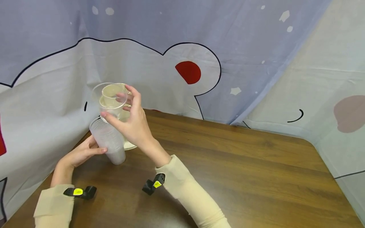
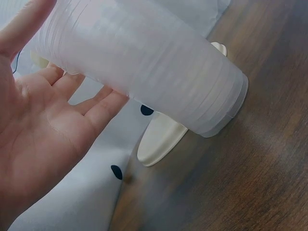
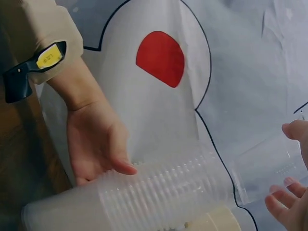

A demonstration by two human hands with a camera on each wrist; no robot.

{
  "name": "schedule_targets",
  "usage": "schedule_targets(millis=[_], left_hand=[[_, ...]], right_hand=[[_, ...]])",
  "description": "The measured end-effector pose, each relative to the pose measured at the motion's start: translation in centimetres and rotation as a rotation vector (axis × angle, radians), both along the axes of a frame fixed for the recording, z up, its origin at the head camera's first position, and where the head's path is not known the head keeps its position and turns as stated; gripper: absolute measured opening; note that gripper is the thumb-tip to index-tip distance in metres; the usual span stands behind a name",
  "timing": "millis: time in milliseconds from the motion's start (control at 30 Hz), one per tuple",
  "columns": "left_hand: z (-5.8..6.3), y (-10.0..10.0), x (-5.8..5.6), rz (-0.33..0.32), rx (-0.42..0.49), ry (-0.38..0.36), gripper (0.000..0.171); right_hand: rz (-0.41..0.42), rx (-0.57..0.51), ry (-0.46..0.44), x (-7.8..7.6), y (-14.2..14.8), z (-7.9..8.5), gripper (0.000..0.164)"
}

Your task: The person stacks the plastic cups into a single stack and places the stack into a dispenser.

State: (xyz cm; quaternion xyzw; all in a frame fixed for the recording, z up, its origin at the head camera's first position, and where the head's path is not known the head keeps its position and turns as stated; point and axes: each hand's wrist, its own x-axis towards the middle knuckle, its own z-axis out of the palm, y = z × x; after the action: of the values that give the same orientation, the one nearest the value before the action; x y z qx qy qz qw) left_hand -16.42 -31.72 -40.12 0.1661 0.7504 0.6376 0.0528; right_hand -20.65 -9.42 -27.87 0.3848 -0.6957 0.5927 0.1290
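Observation:
My left hand point(image 1: 85, 150) grips a tall stack of nested clear plastic cups point(image 1: 109, 139), thumb on one side and fingers on the other. The stack leans, its mouth end up toward the back left and its bottom end close to the table. Above the mouth end, my right hand point(image 1: 134, 123) holds a single clear plastic cup point(image 1: 108, 106) between thumb and fingers. In the right wrist view, this cup point(image 3: 264, 163) lies nearly in line with the stack point(image 3: 149, 187). Just behind both hands stands a cream-coloured upright object with a flat base point(image 1: 130, 146), partly hidden.
The brown wooden table point(image 1: 228, 171) extends to the right and front. A printed cloth point(image 1: 148, 69) hangs along its back and left edges, close behind the cream object. A black camera point(image 1: 154, 183) is strapped to each sleeved wrist.

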Motion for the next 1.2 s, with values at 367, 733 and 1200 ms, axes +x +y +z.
schedule_targets(millis=[367, 733, 1200], left_hand=[[-0.1, -0.1, -0.1, -0.022, 0.043, 0.013, 0.062], [-0.2, 0.0, -0.1, -0.051, 0.065, 0.036, 0.063], [-0.3, -0.1, -0.2, -0.06, 0.079, 0.044, 0.062]], right_hand=[[0.077, 0.052, 0.01, 0.1, -0.9, -0.7, 0.079], [0.0, 0.106, -0.002, 0.2, -1.7, -2.7, 0.076], [-0.011, 0.179, -0.033, 0.3, -2.3, -4.2, 0.077]])
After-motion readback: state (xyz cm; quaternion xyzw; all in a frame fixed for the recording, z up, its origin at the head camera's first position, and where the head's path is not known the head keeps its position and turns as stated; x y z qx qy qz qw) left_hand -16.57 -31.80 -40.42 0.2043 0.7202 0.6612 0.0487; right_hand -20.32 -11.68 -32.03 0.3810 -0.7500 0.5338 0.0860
